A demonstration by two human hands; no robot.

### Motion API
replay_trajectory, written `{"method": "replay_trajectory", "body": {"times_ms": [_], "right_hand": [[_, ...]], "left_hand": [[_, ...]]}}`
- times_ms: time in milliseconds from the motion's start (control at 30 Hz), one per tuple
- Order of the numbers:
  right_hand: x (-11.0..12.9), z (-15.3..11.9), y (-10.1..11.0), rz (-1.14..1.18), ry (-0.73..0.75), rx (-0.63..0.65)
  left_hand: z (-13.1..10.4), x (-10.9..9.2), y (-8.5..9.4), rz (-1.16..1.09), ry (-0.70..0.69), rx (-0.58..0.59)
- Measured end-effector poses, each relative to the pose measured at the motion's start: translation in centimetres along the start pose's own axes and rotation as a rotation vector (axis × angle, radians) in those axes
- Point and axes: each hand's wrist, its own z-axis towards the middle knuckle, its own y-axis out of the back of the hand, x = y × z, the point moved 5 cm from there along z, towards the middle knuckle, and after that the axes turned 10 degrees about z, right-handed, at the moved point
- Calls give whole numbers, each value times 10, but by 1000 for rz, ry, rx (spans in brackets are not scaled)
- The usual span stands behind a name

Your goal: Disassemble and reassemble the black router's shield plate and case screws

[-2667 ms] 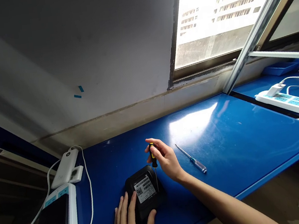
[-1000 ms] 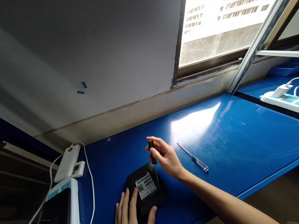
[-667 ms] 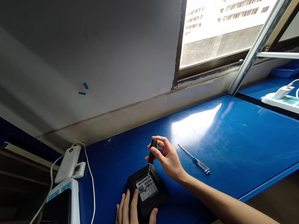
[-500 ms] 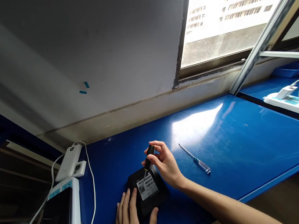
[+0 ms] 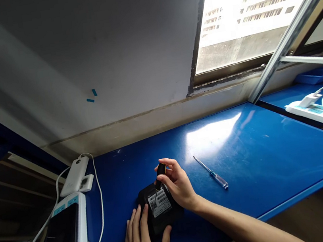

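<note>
A black box-shaped device (image 5: pixel 164 219) with a white barcode label (image 5: pixel 163 204) lies on the blue table near its front edge. My left hand (image 5: pixel 143 239) rests at its left and near side, fingers stretched and thumb spread. In my right hand (image 5: pixel 179 184) is a screwdriver (image 5: pixel 161 170) with a black and yellow handle, gripped between thumb and fingers. Its thin shaft slants down across the label; the tip points to the device's left part, near my left fingertips. Whether the tip sits in a screw cannot be made out. A second screwdriver (image 5: pixel 216 176) with a clear handle lies to the right.
On the left are a power strip (image 5: pixel 81 224) with a dark-screened phone (image 5: pixel 60 241) on it, a white power bank (image 5: pixel 75 177) and a white cable (image 5: pixel 99 193). A metal frame (image 5: pixel 275 33) stands at the right, beyond it another power strip (image 5: pixel 322 112) and blue tray (image 5: pixel 317 75).
My right hand has dropped slightly toward the device with the screwdriver, its handle now lower and a little further left. My left hand stays put.
</note>
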Motion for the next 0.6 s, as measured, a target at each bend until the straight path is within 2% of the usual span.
{"method": "replay_trajectory", "body": {"times_ms": [200, 367, 467, 600], "right_hand": [[6, 0, -1, -31, 26, 54], [10, 5, 3, -68, 28, 2], [14, 6, 4, -173, 90, -23], [16, 3, 1, -201, 125, 49]], "left_hand": [[0, 0, 0, -7, 14, -2], [-1, 2, -2, -25, 30, -16], [-2, 3, -4, -21, 14, -28], [-3, 3, -4, -18, -1, -37]]}}
